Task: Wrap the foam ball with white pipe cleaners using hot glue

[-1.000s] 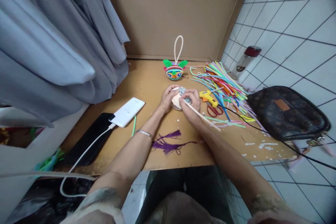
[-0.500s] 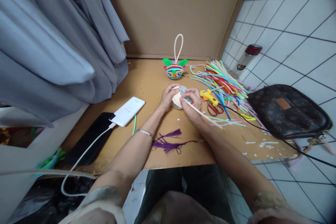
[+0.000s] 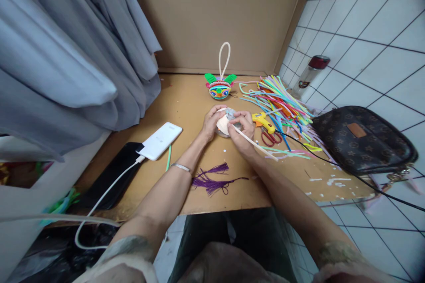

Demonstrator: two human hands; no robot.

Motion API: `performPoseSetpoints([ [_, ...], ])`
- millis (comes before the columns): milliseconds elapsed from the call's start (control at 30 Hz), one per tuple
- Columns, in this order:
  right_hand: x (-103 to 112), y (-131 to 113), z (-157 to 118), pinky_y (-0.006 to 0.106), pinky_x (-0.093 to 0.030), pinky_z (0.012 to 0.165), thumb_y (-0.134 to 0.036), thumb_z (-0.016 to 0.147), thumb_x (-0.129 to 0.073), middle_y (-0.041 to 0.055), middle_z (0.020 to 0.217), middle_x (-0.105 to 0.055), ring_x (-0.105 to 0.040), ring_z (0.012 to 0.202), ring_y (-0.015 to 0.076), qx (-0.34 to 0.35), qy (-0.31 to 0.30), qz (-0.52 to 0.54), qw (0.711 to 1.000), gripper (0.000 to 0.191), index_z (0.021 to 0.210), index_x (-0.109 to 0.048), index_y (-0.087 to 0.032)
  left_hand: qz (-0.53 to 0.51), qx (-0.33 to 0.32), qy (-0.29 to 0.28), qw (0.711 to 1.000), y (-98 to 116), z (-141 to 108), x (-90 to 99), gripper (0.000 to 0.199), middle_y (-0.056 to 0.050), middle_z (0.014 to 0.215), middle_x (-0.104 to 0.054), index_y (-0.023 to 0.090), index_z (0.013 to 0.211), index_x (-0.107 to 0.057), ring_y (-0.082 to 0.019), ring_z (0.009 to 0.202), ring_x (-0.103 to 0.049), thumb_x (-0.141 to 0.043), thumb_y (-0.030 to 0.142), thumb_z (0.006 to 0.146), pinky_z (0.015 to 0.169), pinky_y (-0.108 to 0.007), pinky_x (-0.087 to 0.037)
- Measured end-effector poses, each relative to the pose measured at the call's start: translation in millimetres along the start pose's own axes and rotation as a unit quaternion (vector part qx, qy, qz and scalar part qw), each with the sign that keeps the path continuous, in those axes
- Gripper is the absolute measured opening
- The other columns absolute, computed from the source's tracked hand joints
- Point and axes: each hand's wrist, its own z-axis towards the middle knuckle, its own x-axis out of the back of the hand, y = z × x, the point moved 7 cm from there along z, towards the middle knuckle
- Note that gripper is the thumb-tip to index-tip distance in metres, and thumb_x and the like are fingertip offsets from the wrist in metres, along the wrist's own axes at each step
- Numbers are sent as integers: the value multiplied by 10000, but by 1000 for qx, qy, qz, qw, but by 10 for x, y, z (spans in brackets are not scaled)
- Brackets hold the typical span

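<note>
Between my hands, just above the table, is a round clear ball (image 3: 223, 127) partly covered with cream-coloured strip. My left hand (image 3: 211, 122) is closed around its left side, thumb on the cream part. On the right, my right hand (image 3: 244, 131) pinches a cream pipe cleaner (image 3: 254, 143) against the ball, its free end trailing towards the lower right. Fingers hide the ball's right edge. Behind the hands stands a finished-looking colourful animal-head ornament (image 3: 219, 90) with green ears and a cream loop. Purple tassels (image 3: 212, 180) lie between my forearms.
To the right are a yellow glue gun (image 3: 264, 122), red-handled scissors (image 3: 271, 138), a heap of coloured pipe cleaners (image 3: 285, 104), a brown bag (image 3: 365, 141) and a bottle (image 3: 310, 75). A white power bank (image 3: 161, 141) and black phone (image 3: 113, 177) lie left. Grey cloth (image 3: 66, 44) hangs beside them.
The whole view has shifted very slightly. Both hands keep the same hold on the ball, and the pipe cleaner's free end has moved slightly left.
</note>
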Motion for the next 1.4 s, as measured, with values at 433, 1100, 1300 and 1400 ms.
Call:
performPoseSetpoints([
  [433,27,5,24,389,-528,915,-180,752,-646,37,979,-592,-607,972,211,4,9,-2,1000,86,723,-606,-250,46,-93,21,994,53,3,16,311,10,818,-646,209,903,-610,-137,712,-588,-719,432,714,645,-241,-464],
  [1100,47,86,46,401,-495,964,-210,746,-640,36,973,-588,-587,1004,224,-41,6,-1,999,83,724,-577,-259,289,-252,-32,923,426,-214,-92,532,-118,1174,-647,207,1033,-697,-278,1185,-594,-496,686,916,1086,-447,-450],
  [1300,44,101,46,395,-506,944,-208,759,-646,38,976,-599,-602,997,219,-26,18,-5,999,72,730,-598,-253,293,-239,-36,925,383,-261,-107,493,-122,1185,-648,207,1181,-619,-267,1125,-611,-535,620,924,1044,-432,-475],
  [1400,51,117,56,395,-508,937,-222,766,-657,35,962,-595,-606,988,217,-27,20,2,999,75,725,-601,-251,283,-251,-17,926,403,-286,-109,510,-126,1200,-635,208,1182,-619,-262,1143,-610,-555,636,913,1044,-422,-481],
])
